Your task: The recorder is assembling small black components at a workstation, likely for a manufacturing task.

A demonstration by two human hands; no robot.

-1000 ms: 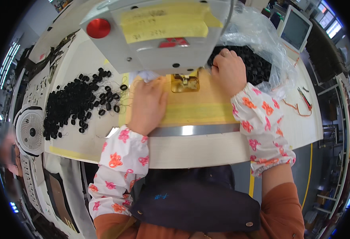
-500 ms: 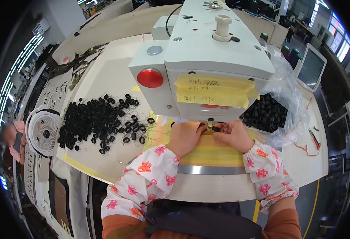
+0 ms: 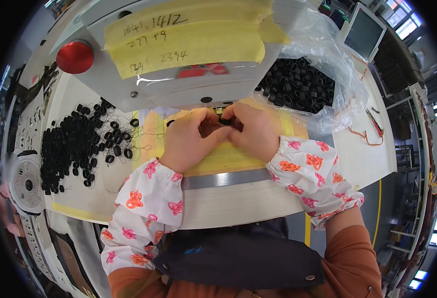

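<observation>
Dial: centred where the two hands meet, 12 o'clock at the top of the view.
Left hand [image 3: 183,141]: fingers curled inward, thumb tip near the right thumb; whether anything is clamped in it, cannot tell.
Right hand [image 3: 254,130]: fingertips pinched on one black band loop.
Black band loop [image 3: 224,120]: at dial centre, just under the machine's front.
Sewing machine head [image 3: 154,91]: pale grey, at 11 to 12 o'clock; bears yellow tape [image 3: 188,42], handwritten, and a red knob [image 3: 74,57] at 10.
Thread-trailing loops [image 3: 69,146]: black, heaped loose at 9 o'clock.
Clear plastic bag [image 3: 350,94]: at 2 o'clock, open, holding bagged loops [image 3: 298,84], black.
Thread snips [image 3: 376,125]: red-handled, at 3 o'clock.
Metal strip [image 3: 223,180]: at 6 o'clock, across the surface [image 3: 218,206], which is pale.
Fan [image 3: 28,185]: white, round, between 8 and 9 o'clock.
Screen [image 3: 363,32]: pale-framed, at 2 o'clock, beyond the bag.
</observation>
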